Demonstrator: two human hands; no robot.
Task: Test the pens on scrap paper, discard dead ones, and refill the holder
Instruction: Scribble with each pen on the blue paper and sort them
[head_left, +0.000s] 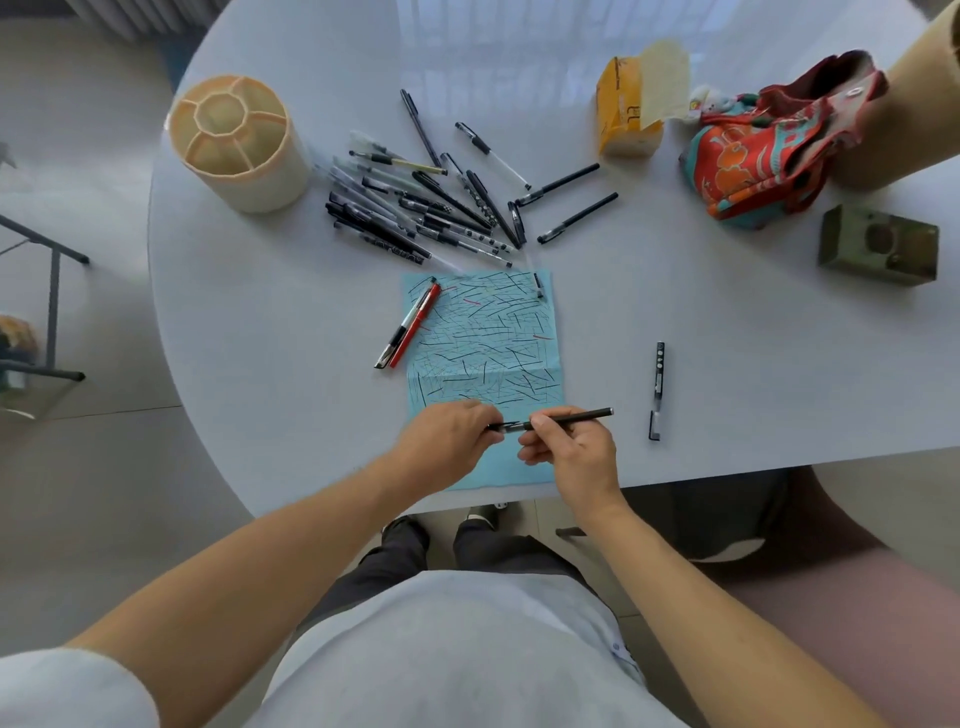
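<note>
hands: left hand (451, 436) pinches the cap end, right hand (569, 451) grips the pen (566, 417) over the paper (483, 338) | done: paper full of marks | left: pile (415, 208) waits, holder (236, 143) empty

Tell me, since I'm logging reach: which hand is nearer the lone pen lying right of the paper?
Right hand, just left of that pen; left hand lies farther left.
</note>
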